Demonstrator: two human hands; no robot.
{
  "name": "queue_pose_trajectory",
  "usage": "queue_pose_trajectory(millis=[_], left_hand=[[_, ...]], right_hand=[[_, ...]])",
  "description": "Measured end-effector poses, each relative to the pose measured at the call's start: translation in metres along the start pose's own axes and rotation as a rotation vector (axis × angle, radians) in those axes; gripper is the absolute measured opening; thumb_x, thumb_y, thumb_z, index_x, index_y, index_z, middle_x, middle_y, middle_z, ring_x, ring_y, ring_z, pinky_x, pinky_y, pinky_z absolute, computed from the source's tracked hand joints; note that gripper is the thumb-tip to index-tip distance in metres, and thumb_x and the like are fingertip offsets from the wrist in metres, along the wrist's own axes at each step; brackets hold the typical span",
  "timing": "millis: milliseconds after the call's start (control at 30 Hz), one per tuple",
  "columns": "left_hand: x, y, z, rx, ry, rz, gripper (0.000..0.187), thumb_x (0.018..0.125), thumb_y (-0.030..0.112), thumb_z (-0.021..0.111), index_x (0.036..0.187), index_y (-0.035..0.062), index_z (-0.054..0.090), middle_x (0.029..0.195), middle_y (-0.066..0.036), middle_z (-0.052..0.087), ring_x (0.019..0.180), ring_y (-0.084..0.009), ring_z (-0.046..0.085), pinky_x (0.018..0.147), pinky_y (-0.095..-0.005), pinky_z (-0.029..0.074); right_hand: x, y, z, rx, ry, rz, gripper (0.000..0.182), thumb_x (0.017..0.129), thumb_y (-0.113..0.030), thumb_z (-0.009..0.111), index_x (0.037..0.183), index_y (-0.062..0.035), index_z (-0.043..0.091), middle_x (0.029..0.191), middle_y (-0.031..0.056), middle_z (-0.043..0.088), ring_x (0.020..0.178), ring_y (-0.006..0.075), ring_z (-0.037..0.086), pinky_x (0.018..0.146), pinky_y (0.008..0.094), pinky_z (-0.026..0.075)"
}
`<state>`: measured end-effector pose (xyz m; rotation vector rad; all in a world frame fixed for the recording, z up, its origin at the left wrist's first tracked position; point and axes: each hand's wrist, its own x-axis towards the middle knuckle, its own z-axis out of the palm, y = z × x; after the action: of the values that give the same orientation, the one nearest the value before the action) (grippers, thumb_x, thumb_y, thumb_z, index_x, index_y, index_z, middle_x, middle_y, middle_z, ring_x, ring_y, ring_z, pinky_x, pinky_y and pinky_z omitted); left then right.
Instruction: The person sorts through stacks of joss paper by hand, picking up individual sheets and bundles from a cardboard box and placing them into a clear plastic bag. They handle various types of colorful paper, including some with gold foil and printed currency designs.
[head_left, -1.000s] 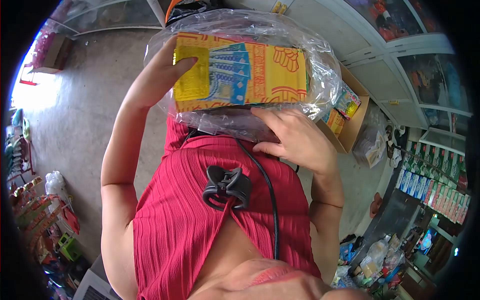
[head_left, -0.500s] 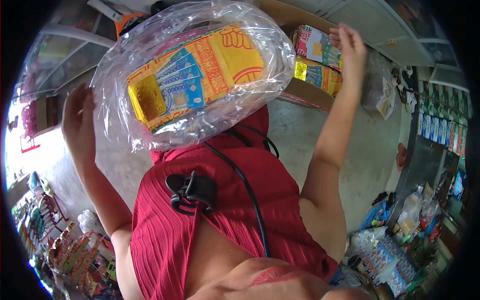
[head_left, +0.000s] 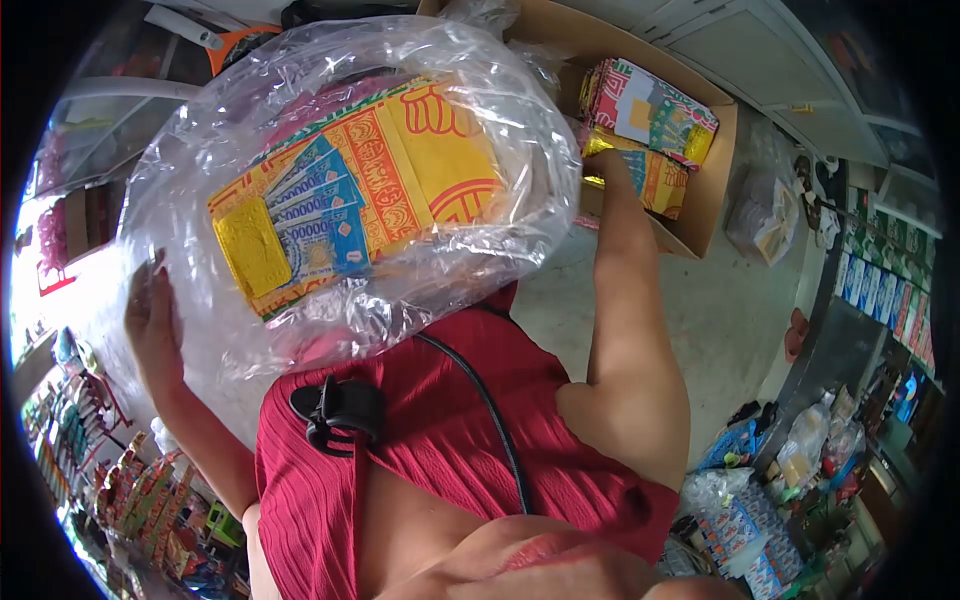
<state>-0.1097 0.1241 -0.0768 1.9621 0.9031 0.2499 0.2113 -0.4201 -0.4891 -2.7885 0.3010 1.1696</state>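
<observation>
Since the earlier frame the right hand had dropped behind the plastic bag (head_left: pixel 350 200), its grip unseen; left hand (head_left: pixel 150 320) grasped the bag's edge; cardboard box (head_left: pixel 715 190) beside.

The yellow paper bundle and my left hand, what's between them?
Only the clear plastic bag: in the head view it wraps the yellow paper bundle, and the left hand presses its outer edge.

Clear plastic bag (head_left: pixel 350 200) of paper packs against left hand (head_left: pixel 150 320)
</observation>
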Motion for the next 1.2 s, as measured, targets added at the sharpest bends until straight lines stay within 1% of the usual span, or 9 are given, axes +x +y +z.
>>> queue_pose_trajectory(millis=[167,300,433,533,600,767,833,900,1200], left_hand=[[-0.016,0.045,-0.016,-0.077,0.154,0.109,0.03,0.098,0.015,0.052,0.125,0.0044,0.057,0.065,0.013,0.04,0.05,0.0056,0.024,0.042,-0.0142,0.013],[-0.022,0.054,-0.01,-0.002,0.165,0.081,0.031,0.098,0.014,0.049,0.127,0.0057,0.056,0.067,0.01,0.041,0.049,0.0042,0.026,0.041,-0.0143,0.016],[-0.025,0.051,-0.004,0.099,0.141,0.128,0.033,0.098,0.015,0.049,0.13,0.0051,0.054,0.068,0.008,0.04,0.049,0.0012,0.027,0.041,-0.0165,0.02],[-0.021,0.041,-0.016,0.118,0.09,0.268,0.035,0.098,0.019,0.052,0.13,0.0036,0.053,0.084,0.001,0.054,0.066,-0.0042,0.046,0.059,-0.0201,0.039],[-0.021,0.042,-0.02,0.181,0.172,0.338,0.038,0.096,0.019,0.055,0.129,0.0012,0.052,0.113,-0.008,0.06,0.098,-0.0134,0.057,0.088,-0.0275,0.046],[-0.024,0.063,-0.022,0.399,0.32,0.57,0.041,0.095,0.016,0.056,0.131,-0.0012,0.049,0.126,-0.012,0.057,0.111,-0.0171,0.055,0.097,-0.0292,0.042],[-0.032,0.08,-0.013,-0.007,0.041,0.673,0.04,0.095,0.012,0.052,0.131,-0.0051,0.047,0.126,-0.014,0.057,0.115,-0.0196,0.054,0.1,-0.0313,0.04],[-0.034,0.104,-0.004,-0.079,-0.291,0.766,0.039,0.095,0.008,0.048,0.13,-0.0083,0.046,0.125,-0.018,0.056,0.116,-0.0229,0.055,0.101,-0.0338,0.04],[-0.063,0.166,0.065,-0.47,-0.701,0.877,0.055,0.09,0.021,0.058,0.134,-0.0055,0.039,0.13,-0.022,0.05,0.122,-0.0299,0.049,0.103,-0.038,0.04]], right_hand=[[0.025,-0.008,0.039,0.123,0.197,0.293,0.103,0.066,-0.05,0.079,0.139,0.0056,0.033,0.143,0.0197,0.038,0.131,0.04,0.038,0.097,0.0463,0.045],[0.03,-0.009,0.036,-0.195,0.048,0.193,0.102,0.067,-0.041,0.079,0.141,0.0068,0.028,0.149,0.0214,0.029,0.134,0.045,0.031,0.099,0.048,0.044],[0.04,0.025,0.031,-0.166,0.001,-0.11,0.087,0.067,-0.04,0.078,0.132,0.0059,0.045,0.139,0.0215,0.045,0.128,0.0422,0.042,0.096,0.0459,0.046],[-0.018,0.024,0.001,0.013,-0.021,-0.186,0.058,0.073,-0.035,0.071,0.116,0.0026,0.06,0.116,0.0235,0.062,0.113,0.0391,0.057,0.092,0.0451,0.048],[-0.032,0.031,-0.009,0.137,0.262,-0.121,0.04,0.08,-0.03,0.061,0.105,0.0008,0.065,0.1,0.0252,0.066,0.101,0.0384,0.062,0.088,0.0457,0.048],[-0.138,0.055,-0.071,0.248,0.651,-0.151,0.036,0.086,-0.027,0.052,0.101,0.0029,0.064,0.098,0.0262,0.065,0.095,0.0389,0.064,0.077,0.0476,0.053],[-0.181,0.065,-0.095,0.944,0.612,-0.179,0.027,0.09,-0.014,0.048,0.101,0.0063,0.061,0.084,0.015,0.064,0.083,0.0223,0.068,0.055,0.0328,0.059],[-0.259,0.041,-0.126,1.259,0.864,-0.31,0.024,0.093,-0.009,0.046,0.109,0.006,0.057,0.093,0.0132,0.061,0.078,0.02,0.064,0.055,0.0312,0.059],[-0.489,-0.139,-0.17,1.19,1.422,-1.157,0.027,0.098,-0.009,0.046,0.114,0.0127,0.052,0.098,0.0196,0.065,0.075,0.0259,0.069,0.065,0.0315,0.061]])
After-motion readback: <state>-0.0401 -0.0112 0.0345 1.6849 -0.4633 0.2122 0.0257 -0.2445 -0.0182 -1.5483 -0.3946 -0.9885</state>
